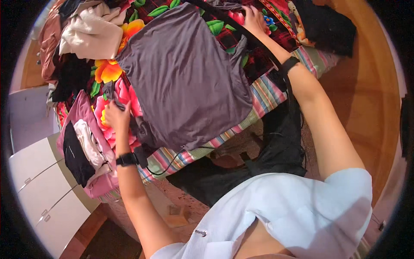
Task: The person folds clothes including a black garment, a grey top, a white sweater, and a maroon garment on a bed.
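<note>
A dark grey knit garment point(187, 77), likely a shirt, lies spread out before me on a floral blanket point(108, 69). Short sleeve-like parts stick out at its right and lower left. My left hand point(118, 115) is closed around a bunched piece of dark grey cloth point(109, 90), left of the garment. Whether that piece belongs to the garment cannot be told. At the top, my right hand point(254, 21) has its fingers closed at the end of another dark grey cloth point(226, 5). A black strap point(233, 27) crosses the view beside this hand.
A cream folded cloth point(90, 34) and other clothes lie at upper left. Below them, a black folded garment point(76, 153) and a white one point(89, 142) rest on pink cloth point(77, 113). Black cloth point(330, 27) lies at upper right. White drawers point(48, 191) stand at left.
</note>
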The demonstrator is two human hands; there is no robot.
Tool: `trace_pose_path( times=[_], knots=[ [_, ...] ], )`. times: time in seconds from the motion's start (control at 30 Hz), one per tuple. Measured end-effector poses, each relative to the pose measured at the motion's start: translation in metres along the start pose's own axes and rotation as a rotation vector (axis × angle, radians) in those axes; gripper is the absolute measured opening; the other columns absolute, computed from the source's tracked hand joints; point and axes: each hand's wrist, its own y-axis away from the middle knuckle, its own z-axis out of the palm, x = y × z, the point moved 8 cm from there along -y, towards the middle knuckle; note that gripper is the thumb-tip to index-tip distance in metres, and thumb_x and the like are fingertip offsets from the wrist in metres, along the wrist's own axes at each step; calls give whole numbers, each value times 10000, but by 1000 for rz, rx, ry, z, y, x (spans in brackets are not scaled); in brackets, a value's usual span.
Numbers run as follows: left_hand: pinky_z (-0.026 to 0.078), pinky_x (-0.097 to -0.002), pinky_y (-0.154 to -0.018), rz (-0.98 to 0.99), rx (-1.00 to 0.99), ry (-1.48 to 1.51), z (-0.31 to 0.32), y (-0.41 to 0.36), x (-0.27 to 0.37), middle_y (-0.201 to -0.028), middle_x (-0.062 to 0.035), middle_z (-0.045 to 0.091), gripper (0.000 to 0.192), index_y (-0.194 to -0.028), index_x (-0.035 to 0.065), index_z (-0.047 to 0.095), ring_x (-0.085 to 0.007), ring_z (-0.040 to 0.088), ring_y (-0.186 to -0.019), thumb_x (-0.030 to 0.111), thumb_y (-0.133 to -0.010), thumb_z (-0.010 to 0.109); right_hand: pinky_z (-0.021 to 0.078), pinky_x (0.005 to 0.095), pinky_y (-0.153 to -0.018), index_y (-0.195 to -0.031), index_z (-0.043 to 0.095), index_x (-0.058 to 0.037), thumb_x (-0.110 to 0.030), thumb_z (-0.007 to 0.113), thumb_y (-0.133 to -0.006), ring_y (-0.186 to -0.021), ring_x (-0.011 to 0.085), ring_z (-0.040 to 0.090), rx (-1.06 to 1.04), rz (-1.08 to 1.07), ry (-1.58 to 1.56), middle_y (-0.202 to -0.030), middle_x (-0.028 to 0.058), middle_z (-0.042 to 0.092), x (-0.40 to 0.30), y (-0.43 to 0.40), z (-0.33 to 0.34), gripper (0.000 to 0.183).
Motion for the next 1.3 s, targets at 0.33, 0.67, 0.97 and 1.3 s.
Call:
trace_pose_path(
  times=[0.33, 0.67, 0.97, 1.3],
  knots=[
    [514, -323, -624, -658, -126, 1758, 39, 111, -104, -748, -74, 579, 169, -897, -11, 569, -190, 571, -655, 113, -790, 528, 435, 388, -820, -1250, 461, -49, -2, 641, -726, -896, 268, 539, -448, 816, -1335, -1093, 132, 528, 75, 25, -5, 555],
    [456, -326, -603, -1103, 284, 1646, 50, 209, -195, -952, -108, 536, 261, -1016, 3, 501, -223, 546, -764, 66, -766, 533, 458, 349, -851, -1013, 612, -45, 65, 580, -795, -919, 206, 577, 44, 1008, -1781, -1015, 58, 616, 94, 64, -119, 246],
    [432, -390, -874, -408, 215, 1392, -30, 202, -7, -1103, -182, 530, 367, -1140, -9, 491, -261, 515, -1027, 120, -817, 605, 435, 319, -915, -939, 622, -34, 95, 540, -727, -1015, 233, 579, 8, -382, -869, -1058, 105, 617, -136, 83, -233, 261],
    [412, -397, -904, -492, -441, 1892, -34, 219, 181, -1313, -158, 414, 601, -1290, 70, 384, -279, 452, -1145, 381, -838, 628, 379, 460, -949, -899, 638, -81, -47, 587, -745, -1036, 276, 557, -939, -834, -561, -1008, 67, 636, -162, 246, -143, 165]
  ],
)
